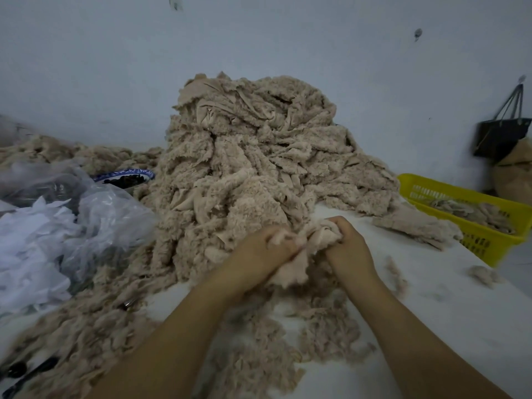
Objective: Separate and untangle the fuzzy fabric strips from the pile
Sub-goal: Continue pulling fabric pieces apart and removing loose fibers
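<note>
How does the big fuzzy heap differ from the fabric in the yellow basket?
The heap towers, tangled, on the white table; the basket fabric lies low inside the yellow basket. The left hand and right hand grip a strip at the heap's foot; nothing touches the basket fabric. Both are beige fuzz.

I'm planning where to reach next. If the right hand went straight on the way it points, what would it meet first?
Most likely the big pile of fuzzy strips, just beyond the right hand, which grips a strip. Depth is hard to judge.
</note>
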Tool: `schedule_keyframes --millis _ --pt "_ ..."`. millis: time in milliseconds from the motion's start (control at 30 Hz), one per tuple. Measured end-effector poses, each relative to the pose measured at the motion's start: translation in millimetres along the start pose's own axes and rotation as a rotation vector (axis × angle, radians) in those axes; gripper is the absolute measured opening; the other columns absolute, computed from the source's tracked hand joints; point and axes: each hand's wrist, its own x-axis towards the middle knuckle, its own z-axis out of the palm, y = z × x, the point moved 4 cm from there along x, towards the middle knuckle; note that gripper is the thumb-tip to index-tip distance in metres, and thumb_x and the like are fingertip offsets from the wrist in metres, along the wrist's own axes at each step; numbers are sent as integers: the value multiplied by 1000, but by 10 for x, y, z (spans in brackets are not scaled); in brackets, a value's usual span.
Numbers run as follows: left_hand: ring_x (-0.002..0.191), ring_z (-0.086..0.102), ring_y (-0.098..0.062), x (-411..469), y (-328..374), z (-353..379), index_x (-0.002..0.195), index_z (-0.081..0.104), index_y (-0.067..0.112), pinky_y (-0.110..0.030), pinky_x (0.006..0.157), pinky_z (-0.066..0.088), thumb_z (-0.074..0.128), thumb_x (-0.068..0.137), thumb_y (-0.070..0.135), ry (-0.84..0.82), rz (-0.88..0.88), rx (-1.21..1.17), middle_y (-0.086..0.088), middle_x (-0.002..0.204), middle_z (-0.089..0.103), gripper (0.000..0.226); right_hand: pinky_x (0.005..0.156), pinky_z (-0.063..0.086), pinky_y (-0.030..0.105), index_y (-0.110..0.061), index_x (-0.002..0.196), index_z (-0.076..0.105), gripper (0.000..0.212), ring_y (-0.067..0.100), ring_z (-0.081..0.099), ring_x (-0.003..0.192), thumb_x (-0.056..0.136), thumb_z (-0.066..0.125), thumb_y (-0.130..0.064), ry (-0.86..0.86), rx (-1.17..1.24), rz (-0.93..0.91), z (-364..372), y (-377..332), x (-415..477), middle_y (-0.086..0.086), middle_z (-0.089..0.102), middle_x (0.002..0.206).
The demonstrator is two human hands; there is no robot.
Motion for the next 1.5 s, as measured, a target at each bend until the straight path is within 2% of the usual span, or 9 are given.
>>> schedule_keyframes --millis 167,300,500,767,833,1067,1233,1333,1500 --pt "75 69 -24 47 -117 -60 97 73 34 -35 65 54 70 77 56 49 -117 -266 0 86 77 30 47 39 17 -24 83 58 27 20 53 64 93 50 -1 -6 -5 9 -4 18 -1 2 64 75" --pt "78 74 -15 66 -52 -252 97 81 18 -26 60 58 62 85 35 20 -38 -912 -4 95 77 28 52 37 29 -25 82 63 26 20 45 57 102 48 -34 -23 -16 87 -18 25 -4 3 52 68" --pt "88 75 -24 73 -51 -284 90 81 8 -34 65 61 62 82 25 65 -25 -1228 -12 99 76 26 52 30 28 -19 70 54 43 6 34 38 105 39 -40 -7 64 160 14 38 5 -7 39 49" --pt "53 66 -10 106 -59 -471 52 68 16 -23 51 56 56 91 25 178 32 -1336 2 58 65 42 37 21 23 -13 74 53 46 7 25 32 106 37 -41 273 496 412 -246 307 92 -7 35 43" --pt "44 59 -10 105 -81 -489 47 62 17 -20 44 52 60 87 27 207 -10 -1322 2 50 59 41 39 23 23 -14 71 55 48 7 27 34 104 40 -46 251 398 343 -298 308 121 -5 36 47" --pt "65 69 -14 95 -70 -298 65 70 13 -26 62 58 66 75 20 130 -80 -1305 -1 70 67 13 60 41 9 -46 96 58 26 -7 53 72 81 50 -66 -640 -269 -175 327 -23 -214 -19 55 92" --pt "65 65 -16 100 -56 -292 69 70 10 -27 64 57 60 86 22 89 -33 -1214 -5 73 64 23 70 43 10 -57 97 54 23 -2 56 86 82 40 -66 -300 42 -277 146 -268 -178 -29 48 104" --pt "92 69 -24 94 -27 -110 107 67 1 -33 78 58 61 93 30 -7 8 -918 -16 99 70 32 72 46 8 -60 105 52 31 -7 60 93 80 49 -79 -383 103 -286 302 -325 -276 -29 57 109" --pt "103 70 -21 104 -35 154 111 73 11 -31 89 53 55 78 60 38 -55 -665 -11 111 73 62 66 47 12 -37 95 65 8 -11 63 79 97 57 -39 -297 160 -85 361 -131 -199 -28 69 82"
